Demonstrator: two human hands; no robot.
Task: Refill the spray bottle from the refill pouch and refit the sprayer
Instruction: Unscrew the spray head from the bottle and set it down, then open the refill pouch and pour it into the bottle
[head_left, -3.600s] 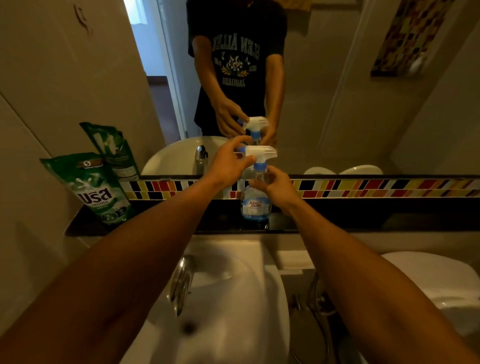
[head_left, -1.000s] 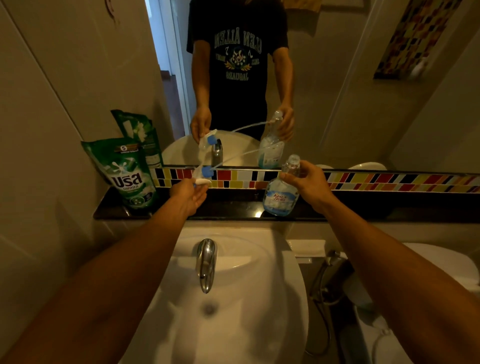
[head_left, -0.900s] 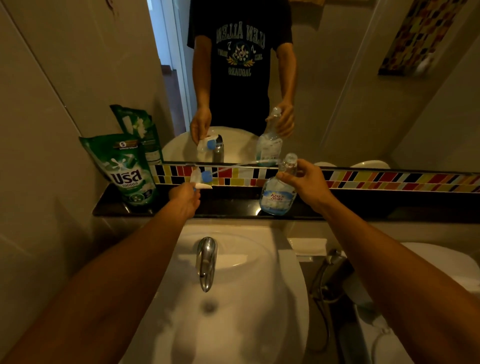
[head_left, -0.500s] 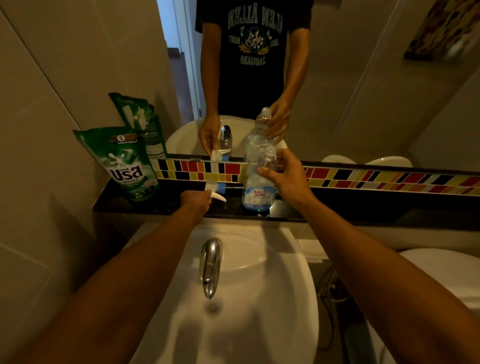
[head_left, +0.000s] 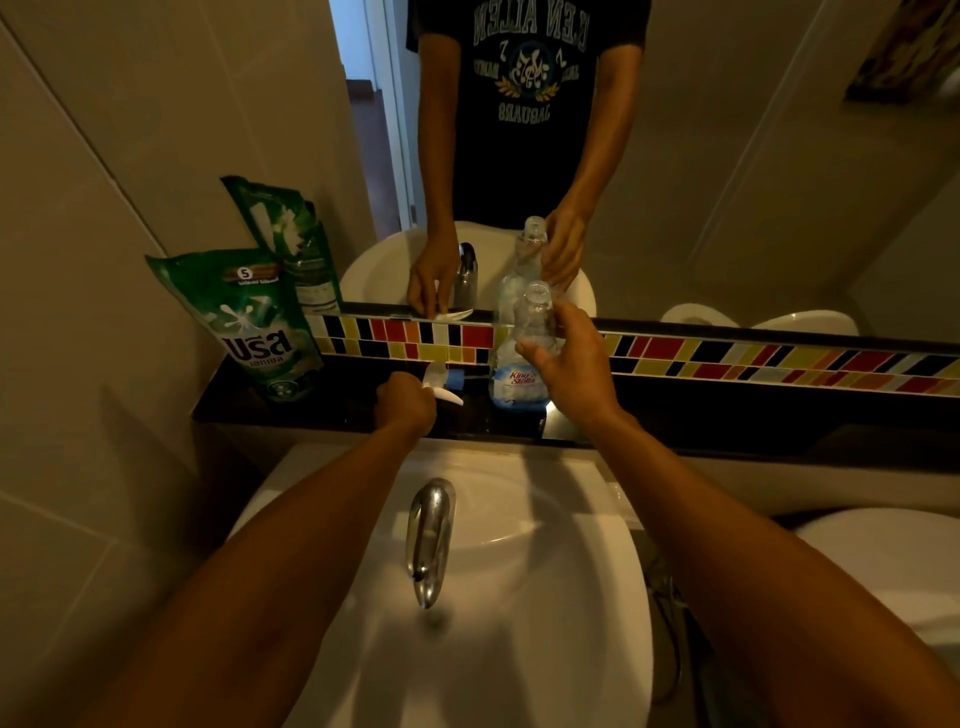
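Refill pouch (head_left: 260, 332): upright at the shelf's (head_left: 322, 410) left end, nearest the left hand (head_left: 408, 402), apparently clenched around the sprayer (head_left: 441, 384). Spray bottle (head_left: 522, 358): upright, uncapped, neck grasped by the right hand (head_left: 574, 358).

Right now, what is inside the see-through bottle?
The spray bottle stands open on the black shelf, its sprayer lying beside it under the left hand. The upper part looks empty. The label and right hand hide the rest.

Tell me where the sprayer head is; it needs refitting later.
The sprayer head lies on the black ledge, under the left hand, between the green pouch and bottle.
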